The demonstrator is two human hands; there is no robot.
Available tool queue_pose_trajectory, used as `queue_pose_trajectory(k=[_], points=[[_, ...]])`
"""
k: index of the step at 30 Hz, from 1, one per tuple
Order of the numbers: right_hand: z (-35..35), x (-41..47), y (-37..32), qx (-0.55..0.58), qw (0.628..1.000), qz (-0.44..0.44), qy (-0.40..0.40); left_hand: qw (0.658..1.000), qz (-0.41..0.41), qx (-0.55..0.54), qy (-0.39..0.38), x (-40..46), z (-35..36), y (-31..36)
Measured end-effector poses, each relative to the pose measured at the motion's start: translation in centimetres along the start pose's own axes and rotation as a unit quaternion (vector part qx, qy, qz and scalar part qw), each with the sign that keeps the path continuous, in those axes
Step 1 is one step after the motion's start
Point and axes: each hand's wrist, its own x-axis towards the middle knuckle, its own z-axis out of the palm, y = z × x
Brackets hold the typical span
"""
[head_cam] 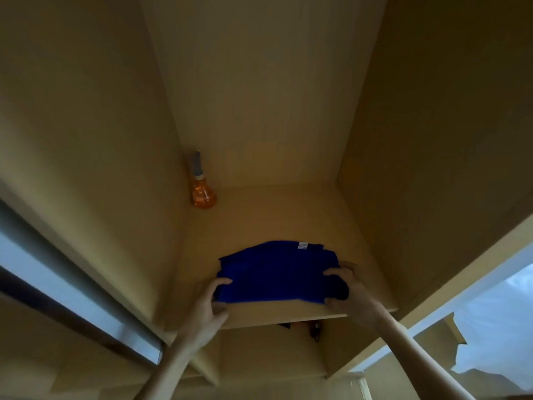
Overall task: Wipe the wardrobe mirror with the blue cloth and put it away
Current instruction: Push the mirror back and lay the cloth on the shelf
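Gripping the folded blue cloth (pixel 274 272) at opposite ends, left hand (pixel 212 301) and right hand (pixel 346 287) keep it flat on the wardrobe shelf (pixel 288 215), seemingly for storage.

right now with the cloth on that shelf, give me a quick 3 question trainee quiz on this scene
1. True or false: the blue cloth lies folded on the wardrobe shelf.
2. Which hands hold the cloth? A) left only B) right only C) both
3. Fill in: the orange bottle stands in the back ____ corner of the shelf.

Key
1. True.
2. C: the left hand grips the cloth's left edge, the right hand its right edge.
3. Left.
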Motion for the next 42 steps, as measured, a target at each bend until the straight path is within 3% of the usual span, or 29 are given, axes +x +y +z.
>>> queue_pose_trajectory(k=[5,8,14,17,21,24,26,29,33,35,39,42], points=[[0.1,0.7,0.2,-0.144,0.985,-0.075,-0.049,0.978,0.083,0.182,0.068,1.6,0.2,0.6],[-0.2,1.1,0.2,-0.216,0.968,-0.102,-0.071,0.968,0.098,0.219,0.076,2.8,-0.4,0.7],[-0.1,2.0,1.2,-0.285,0.951,-0.112,-0.031,0.959,0.107,0.257,0.057,3.8,-1.3,0.7],[-0.2,2.4,0.6,-0.26,0.959,-0.105,0.024,0.969,0.088,0.214,0.086,4.3,-1.5,2.0],[-2.4,2.7,-1.7,-0.032,0.997,0.012,0.064,0.99,0.054,0.063,0.115,4.8,-2.4,4.9],[-5.3,2.3,-4.7,0.191,0.976,0.087,0.064,0.983,0.032,-0.142,0.11,4.8,-3.7,8.1],[-6.8,1.9,-6.2,0.254,0.963,0.069,0.061,0.966,0.053,-0.23,0.107,4.8,-4.3,9.6],[-7.9,1.3,-7.2,0.294,0.954,0.029,0.061,0.94,0.059,-0.319,0.111,4.8,-4.7,10.7],[-7.9,0.2,-6.0,0.322,0.945,0.03,0.043,0.931,0.055,-0.347,0.094,3.6,-4.2,9.9],[-7.4,-0.2,-5.1,0.322,0.945,0.049,0.013,0.927,0.016,-0.367,0.079,3.0,-3.3,8.3],[-6.4,1.4,-3.8,0.251,0.961,0.116,-0.017,0.926,-0.146,-0.345,0.042,4.0,-1.8,5.1],[-5.7,4.6,-2.9,0.141,0.983,0.12,-0.016,0.929,-0.178,-0.324,0.017,6.0,-1.3,4.4]])
